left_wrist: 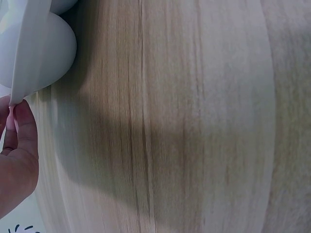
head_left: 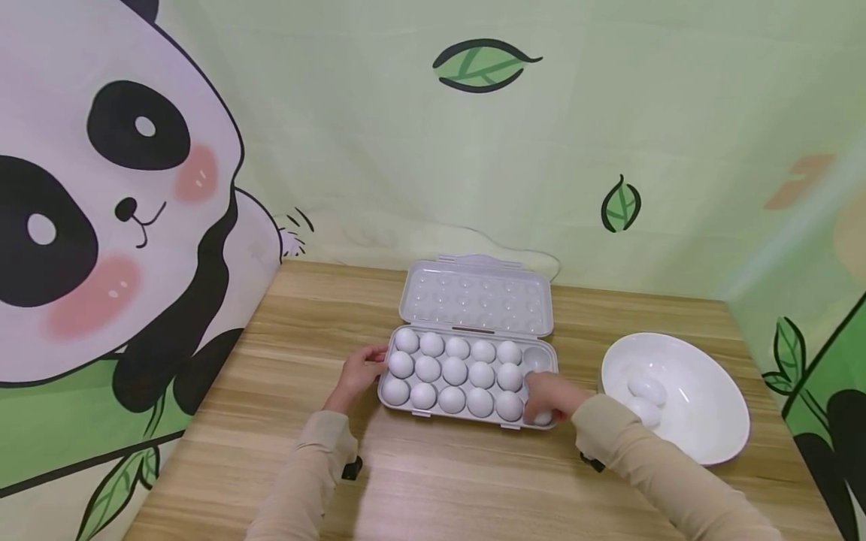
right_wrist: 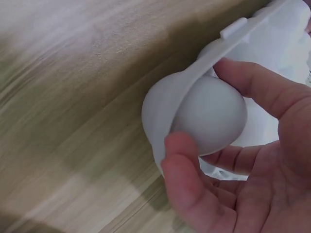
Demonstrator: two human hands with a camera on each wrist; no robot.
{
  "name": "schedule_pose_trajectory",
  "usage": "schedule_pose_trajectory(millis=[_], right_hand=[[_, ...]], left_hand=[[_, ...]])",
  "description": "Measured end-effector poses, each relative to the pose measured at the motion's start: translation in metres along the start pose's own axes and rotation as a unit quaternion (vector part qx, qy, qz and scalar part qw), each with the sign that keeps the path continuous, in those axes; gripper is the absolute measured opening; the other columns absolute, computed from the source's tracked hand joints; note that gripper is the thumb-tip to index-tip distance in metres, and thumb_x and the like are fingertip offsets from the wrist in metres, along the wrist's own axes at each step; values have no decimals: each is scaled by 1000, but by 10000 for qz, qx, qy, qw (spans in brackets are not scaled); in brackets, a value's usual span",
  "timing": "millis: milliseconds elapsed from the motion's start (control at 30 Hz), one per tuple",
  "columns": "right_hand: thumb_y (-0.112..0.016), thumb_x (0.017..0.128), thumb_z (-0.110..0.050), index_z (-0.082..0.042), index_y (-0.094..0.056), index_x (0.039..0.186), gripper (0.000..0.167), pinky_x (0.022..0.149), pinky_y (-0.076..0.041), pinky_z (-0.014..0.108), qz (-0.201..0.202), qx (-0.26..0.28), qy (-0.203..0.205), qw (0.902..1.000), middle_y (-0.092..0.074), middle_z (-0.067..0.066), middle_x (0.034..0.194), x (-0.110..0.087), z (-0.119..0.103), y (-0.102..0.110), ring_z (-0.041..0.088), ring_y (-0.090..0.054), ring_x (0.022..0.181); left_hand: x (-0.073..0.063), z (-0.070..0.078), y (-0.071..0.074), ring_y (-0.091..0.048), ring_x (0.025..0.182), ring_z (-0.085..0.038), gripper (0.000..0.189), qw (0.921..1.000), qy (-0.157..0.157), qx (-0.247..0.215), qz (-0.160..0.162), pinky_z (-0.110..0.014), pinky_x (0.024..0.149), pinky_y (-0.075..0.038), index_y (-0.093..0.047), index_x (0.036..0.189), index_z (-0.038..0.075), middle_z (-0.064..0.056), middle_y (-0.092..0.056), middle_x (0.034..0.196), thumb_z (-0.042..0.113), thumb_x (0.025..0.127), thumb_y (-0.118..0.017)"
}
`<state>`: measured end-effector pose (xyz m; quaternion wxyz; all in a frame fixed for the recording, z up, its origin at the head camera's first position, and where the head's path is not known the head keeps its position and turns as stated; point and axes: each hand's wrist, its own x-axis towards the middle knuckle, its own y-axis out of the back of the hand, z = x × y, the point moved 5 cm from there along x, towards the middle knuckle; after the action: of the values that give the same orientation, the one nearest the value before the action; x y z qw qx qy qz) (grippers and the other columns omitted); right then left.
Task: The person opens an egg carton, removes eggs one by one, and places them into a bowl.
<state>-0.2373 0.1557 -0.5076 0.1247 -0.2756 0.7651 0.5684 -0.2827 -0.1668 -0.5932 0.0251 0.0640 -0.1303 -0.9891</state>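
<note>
An egg carton point(head_left: 433, 412) of pale plastic lies on the table, its lid point(head_left: 476, 297) folded back toward the wall. White eggs point(head_left: 454, 371) fill most of its cups; the back right cup point(head_left: 537, 361) holds none. At the carton's left end my left hand point(head_left: 357, 373) pinches the rim between thumb and fingers, as the left wrist view shows. My right hand point(head_left: 551, 394) holds a white egg point(right_wrist: 216, 114) in the front right corner cup, thumb on one side and fingers around the other. This hand hides the cup behind that corner in the head view.
To the right stands a white bowl point(head_left: 720, 406) with two eggs point(head_left: 647, 389) visible inside, partly behind my right sleeve point(head_left: 649, 458). The wooden table point(head_left: 433, 488) meets a panda-print cloth wall point(head_left: 379, 150) at its back. A thin cord runs behind the lid.
</note>
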Motion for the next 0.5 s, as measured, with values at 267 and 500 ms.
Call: schedule_pose_trajectory(millis=[267, 500], right_hand=[[-69, 56, -9, -1, -50, 71, 26, 33, -39, 26, 247, -362, 10, 9990, -52, 12, 66, 2, -3, -1, 26, -55, 48], [-64, 58, -10, -4, -48, 69, 20, 36, -43, 30, 104, -322, -18, 9994, -51, 10, 65, 6, 1, 0, 26, -57, 48]], left_hand=[[-25, 42, 1, -53, 79, -18, 34, 9988, 480, 57, -106, -27, 63, -48, -52, 113, -11, -23, -53, 96, -8, 79, -53], [-20, 32, -1, -53, 78, -15, 34, 9987, 505, 60, -20, -24, 63, -48, -54, 113, -8, -20, -54, 97, -8, 79, -53]])
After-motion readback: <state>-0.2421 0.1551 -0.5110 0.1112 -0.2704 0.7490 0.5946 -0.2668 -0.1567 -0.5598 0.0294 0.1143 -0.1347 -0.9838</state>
